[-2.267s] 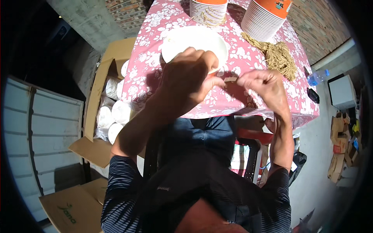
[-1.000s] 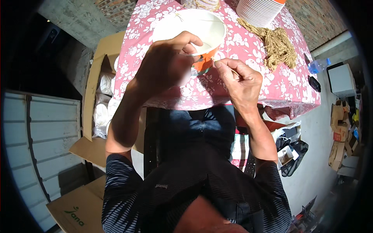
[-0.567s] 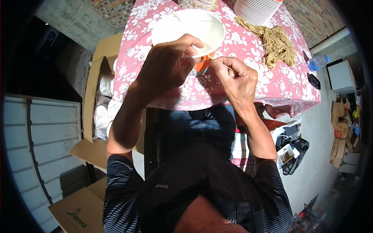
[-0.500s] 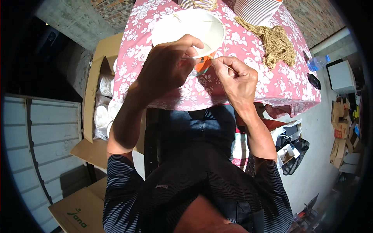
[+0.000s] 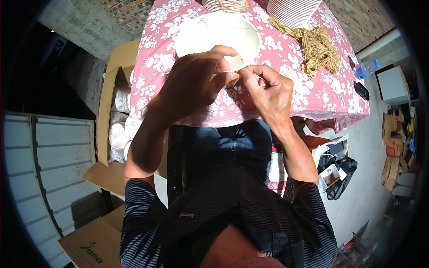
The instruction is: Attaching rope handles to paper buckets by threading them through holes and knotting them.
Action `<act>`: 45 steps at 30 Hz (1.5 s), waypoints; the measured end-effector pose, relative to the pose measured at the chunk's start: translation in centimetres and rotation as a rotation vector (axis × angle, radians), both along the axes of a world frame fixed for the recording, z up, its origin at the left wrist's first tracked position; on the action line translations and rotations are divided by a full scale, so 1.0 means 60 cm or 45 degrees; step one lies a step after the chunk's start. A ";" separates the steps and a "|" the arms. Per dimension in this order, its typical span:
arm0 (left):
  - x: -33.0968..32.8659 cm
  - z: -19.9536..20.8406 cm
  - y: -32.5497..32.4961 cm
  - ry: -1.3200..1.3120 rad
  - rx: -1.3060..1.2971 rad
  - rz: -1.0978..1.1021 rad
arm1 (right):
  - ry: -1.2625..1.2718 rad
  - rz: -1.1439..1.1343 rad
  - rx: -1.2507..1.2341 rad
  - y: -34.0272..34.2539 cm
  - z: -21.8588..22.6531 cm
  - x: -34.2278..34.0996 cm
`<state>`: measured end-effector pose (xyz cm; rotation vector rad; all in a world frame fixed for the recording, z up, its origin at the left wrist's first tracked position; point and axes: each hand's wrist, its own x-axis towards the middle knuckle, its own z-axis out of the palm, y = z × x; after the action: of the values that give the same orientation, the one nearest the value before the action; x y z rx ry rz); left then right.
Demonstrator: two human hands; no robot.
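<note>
A white round tub (image 5: 243,35) with a raised rim sits tilted on the floral tablecloth in front of me, its inside bright with sunlight. My left hand (image 5: 192,80) grips its near rim, the index finger over the edge and the thumb below. Just right of there, my right hand (image 5: 270,87) pinches thumb and forefinger together at the same rim; what lies between the fingertips is too small to make out. A thin tan string (image 5: 203,21) shows at the tub's far side. Below the rim, a bit of orange (image 5: 232,82) peeks out between my hands.
Tan cord (image 5: 319,49) lies in a loose skein on the pink tablecloth (image 5: 152,58). Stacked white tubs (image 5: 292,13) stand behind it. A plastic bottle (image 5: 366,69) and a black object (image 5: 361,91) are at the right edge. An open carton (image 5: 105,107) holds bagged white items at left.
My left thumb has come up closer to the rim, and my fingertips are nearer each other. Less of the orange bit shows. The tub has shifted slightly.
</note>
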<state>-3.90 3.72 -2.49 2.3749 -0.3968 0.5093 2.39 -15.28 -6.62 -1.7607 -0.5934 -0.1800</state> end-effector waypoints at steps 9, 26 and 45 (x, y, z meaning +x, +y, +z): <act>0.035 -0.014 0.013 -0.170 0.153 -0.146 | -0.134 0.005 -0.132 -0.005 -0.002 0.001; 0.064 0.006 0.031 -0.087 0.281 -0.285 | -0.128 0.069 -0.146 -0.019 0.013 0.006; 0.007 0.034 0.031 -0.120 -0.116 0.405 | 0.310 0.257 0.099 0.017 0.033 0.010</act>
<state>-3.45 5.57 -0.47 2.3414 -0.0330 0.7695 2.97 -14.24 -4.62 -1.6062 -0.5739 0.1479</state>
